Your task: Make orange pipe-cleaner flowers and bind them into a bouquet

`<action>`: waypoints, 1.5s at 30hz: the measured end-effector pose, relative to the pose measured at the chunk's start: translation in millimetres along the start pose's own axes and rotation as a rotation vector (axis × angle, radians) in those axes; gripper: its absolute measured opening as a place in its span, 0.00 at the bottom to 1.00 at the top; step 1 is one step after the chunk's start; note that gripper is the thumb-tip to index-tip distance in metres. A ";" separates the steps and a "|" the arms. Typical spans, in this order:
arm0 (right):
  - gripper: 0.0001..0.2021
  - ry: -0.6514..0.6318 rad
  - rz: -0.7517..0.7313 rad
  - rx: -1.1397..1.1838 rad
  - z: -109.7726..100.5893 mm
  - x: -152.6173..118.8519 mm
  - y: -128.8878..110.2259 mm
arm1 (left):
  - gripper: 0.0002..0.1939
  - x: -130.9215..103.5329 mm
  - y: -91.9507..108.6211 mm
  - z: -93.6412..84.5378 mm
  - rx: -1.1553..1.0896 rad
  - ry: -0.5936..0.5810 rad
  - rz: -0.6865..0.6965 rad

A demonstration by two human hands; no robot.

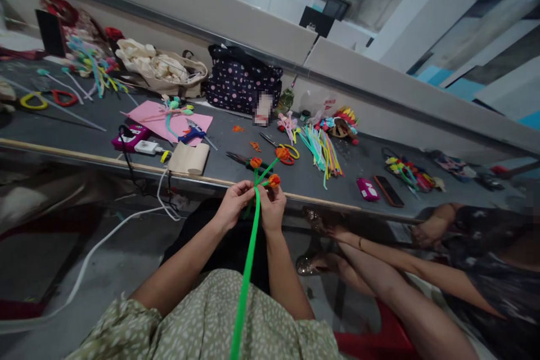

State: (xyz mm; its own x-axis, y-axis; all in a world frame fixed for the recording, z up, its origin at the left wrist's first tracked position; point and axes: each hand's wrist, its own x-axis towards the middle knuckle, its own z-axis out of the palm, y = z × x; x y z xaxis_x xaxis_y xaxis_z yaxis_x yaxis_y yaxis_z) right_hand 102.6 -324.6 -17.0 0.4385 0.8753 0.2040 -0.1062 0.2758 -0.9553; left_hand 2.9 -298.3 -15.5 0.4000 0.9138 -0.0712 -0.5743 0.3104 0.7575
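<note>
Both of my hands meet in front of the table edge, around green pipe cleaner stems. My left hand [235, 202] pinches the stems from the left, fingers closed. From the right, my right hand [273, 206] closes its fingers on them just below an orange flower head [274, 180]. Two more orange pipe cleaner flowers [282, 153] stand up and away from the joined stems. A long bright green pipe cleaner [248, 270] runs from between my hands down toward my lap. Just beyond the flowers lie black-handled pliers [240, 158] and scissors with yellow and red handles [291, 153].
On the table [228, 140] lie a pink sheet [147, 115], a blue glue gun [192, 134], a wooden block [188, 158], pipe cleaner bundles [323, 152] and a phone [388, 190]. A dark dotted bag [244, 79] stands behind. Another person [422, 259] sits at right. A white cable [101, 242] hangs at left.
</note>
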 end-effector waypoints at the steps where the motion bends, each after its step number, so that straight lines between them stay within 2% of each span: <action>1: 0.12 0.005 0.012 -0.004 0.2 -0.3 0.6 | 0.14 0.1 -0.3 -0.2 0.003 0.002 0.009; 6: 0.15 0.060 0.090 0.032 5.9 -0.4 6.9 | 0.14 0.5 -0.6 -0.5 0.007 0.001 0.038; 9: 0.15 0.030 0.116 0.030 6.4 0.3 8.4 | 0.16 0.8 -1.0 -2.6 0.038 -0.001 0.012; 13: 0.13 -0.003 0.060 -0.057 1.5 1.0 8.2 | 0.17 0.4 -3.0 -5.9 0.092 0.015 0.023; 18: 0.11 0.091 -0.042 -0.149 -2.7 1.3 8.5 | 0.17 -1.8 -6.1 -9.8 0.189 -0.048 0.040; 24: 0.10 0.045 -0.048 -0.138 -0.6 -0.8 6.9 | 0.16 1.4 -9.7 -15.3 0.236 -0.016 0.094; 29: 0.09 0.033 -0.053 -0.120 0.0 1.2 6.9 | 0.14 0.1 -4.2 -13.6 0.271 -0.043 0.107; 34: 0.11 0.009 -0.086 -0.151 -1.6 3.6 12.0 | 0.14 -1.5 1.5 -10.2 0.268 0.005 0.139; 40: 0.13 0.019 -0.008 -0.170 -0.2 3.0 8.0 | 0.12 0.2 3.5 -10.7 0.236 0.017 0.116; 45: 0.14 -0.027 0.027 -0.131 -1.5 1.1 7.1 | 0.11 2.2 0.2 -13.6 0.214 0.097 0.091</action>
State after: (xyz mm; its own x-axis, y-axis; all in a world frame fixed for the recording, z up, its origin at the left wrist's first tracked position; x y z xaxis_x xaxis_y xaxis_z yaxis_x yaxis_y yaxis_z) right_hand 103.6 -322.3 -23.9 0.4123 0.8927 0.1820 0.0009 0.1993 -0.9799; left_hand -6.0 -292.6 -24.3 0.2769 0.9596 -0.0501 -0.4362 0.1720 0.8832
